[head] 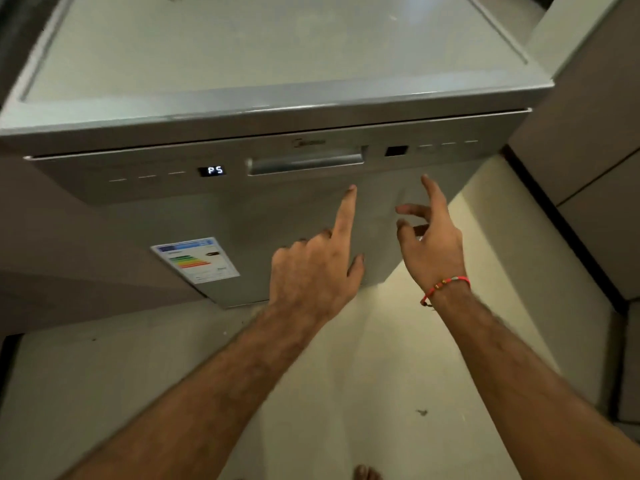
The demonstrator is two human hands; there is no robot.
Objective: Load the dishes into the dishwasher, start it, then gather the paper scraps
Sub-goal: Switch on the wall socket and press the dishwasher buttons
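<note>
While both forearms reach over the pale floor (104, 393), the left hand (311, 271) points its index finger at the closed dishwasher (173, 220) door, other fingers curled and holding nothing. The right hand (433, 237), a red bracelet (445, 285) at its wrist, hangs loosely spread, grasping nothing. Beyond, the handle (304, 162) sits beside a display (214, 170) reading "P5".

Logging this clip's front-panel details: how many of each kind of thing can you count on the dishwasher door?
Handle: 1
Lit display reading P5: 1
Dark display window: 1
Dash-shaped button marks, three left and three right: 6
Energy label sticker: 1
Total: 10
</note>
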